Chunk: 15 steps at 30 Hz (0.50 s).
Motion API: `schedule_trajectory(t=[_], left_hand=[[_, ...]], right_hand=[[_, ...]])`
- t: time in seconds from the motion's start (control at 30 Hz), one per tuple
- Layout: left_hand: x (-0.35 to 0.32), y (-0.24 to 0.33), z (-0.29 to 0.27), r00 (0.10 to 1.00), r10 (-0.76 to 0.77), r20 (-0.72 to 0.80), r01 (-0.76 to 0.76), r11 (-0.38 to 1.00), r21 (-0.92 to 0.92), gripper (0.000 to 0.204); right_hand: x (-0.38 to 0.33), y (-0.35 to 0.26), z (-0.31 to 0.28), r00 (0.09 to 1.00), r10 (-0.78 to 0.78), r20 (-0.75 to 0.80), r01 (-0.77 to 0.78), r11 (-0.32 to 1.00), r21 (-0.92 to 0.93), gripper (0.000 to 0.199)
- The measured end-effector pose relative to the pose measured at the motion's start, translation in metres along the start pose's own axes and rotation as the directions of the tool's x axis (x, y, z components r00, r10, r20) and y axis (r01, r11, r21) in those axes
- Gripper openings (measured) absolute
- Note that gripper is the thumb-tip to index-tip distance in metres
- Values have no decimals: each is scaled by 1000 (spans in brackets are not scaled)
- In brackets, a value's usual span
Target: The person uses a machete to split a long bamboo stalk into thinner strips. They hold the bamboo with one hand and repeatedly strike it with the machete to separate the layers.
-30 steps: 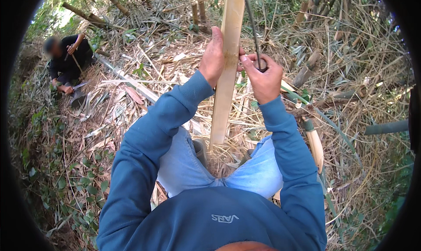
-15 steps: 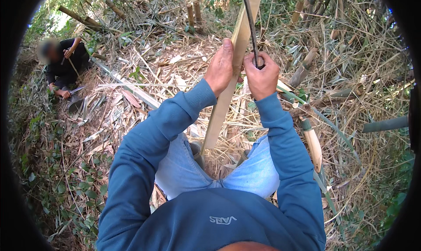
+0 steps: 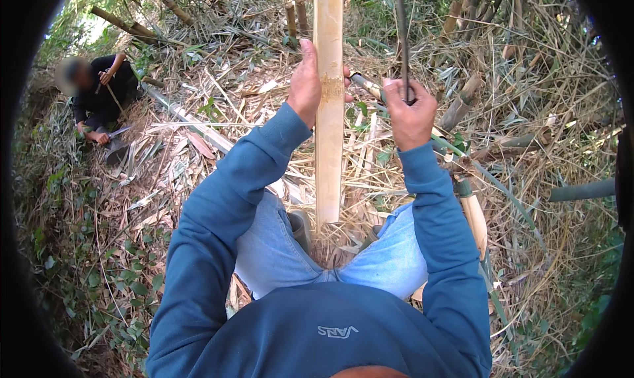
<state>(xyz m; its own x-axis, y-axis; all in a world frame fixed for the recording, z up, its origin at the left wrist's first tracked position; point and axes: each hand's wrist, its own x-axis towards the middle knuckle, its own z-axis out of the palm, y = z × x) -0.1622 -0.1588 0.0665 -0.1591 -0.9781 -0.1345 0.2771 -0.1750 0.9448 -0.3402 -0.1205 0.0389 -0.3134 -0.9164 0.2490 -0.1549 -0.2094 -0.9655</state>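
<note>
My left hand [image 3: 306, 84] grips a long, pale split-bamboo slat [image 3: 329, 134] from behind, thumb along its left edge and fingertips showing past its right edge. The slat stands nearly upright in the view, its lower end between my knees and its top out of sight. A rough, darker band crosses it beside my fingers. In my right hand [image 3: 411, 117], closed and a little to the right of the slat, is a long dark-bladed knife [image 3: 403, 34], seen nearly edge-on and pointing away from me. The blade is apart from the slat. My fist hides much of its grip.
A person [image 3: 99, 97] in dark clothes crouches at the far left, holding a blade. Dry leaves and bamboo shavings [image 3: 264, 124] litter the ground. A bamboo pole [image 3: 191, 124] lies to the left, cut bamboo pieces [image 3: 473, 213] to the right, and a green pole [image 3: 582, 190] at the far right.
The slat has swung from a slant to nearly upright and shifted left at its upper part. My right hand and knife have moved right, away from the slat.
</note>
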Motion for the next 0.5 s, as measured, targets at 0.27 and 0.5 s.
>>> schedule_trajectory(t=[0.27,0.5], left_hand=[[-18,6,29,990,106,-95,-92,986,139,74],[15,-47,17,936,352,5,-339,899,278,68]], right_hand=[[-13,-1,33,978,-159,132,182,967,-179,30],[-19,-2,32,967,-228,115,251,932,-261,24]])
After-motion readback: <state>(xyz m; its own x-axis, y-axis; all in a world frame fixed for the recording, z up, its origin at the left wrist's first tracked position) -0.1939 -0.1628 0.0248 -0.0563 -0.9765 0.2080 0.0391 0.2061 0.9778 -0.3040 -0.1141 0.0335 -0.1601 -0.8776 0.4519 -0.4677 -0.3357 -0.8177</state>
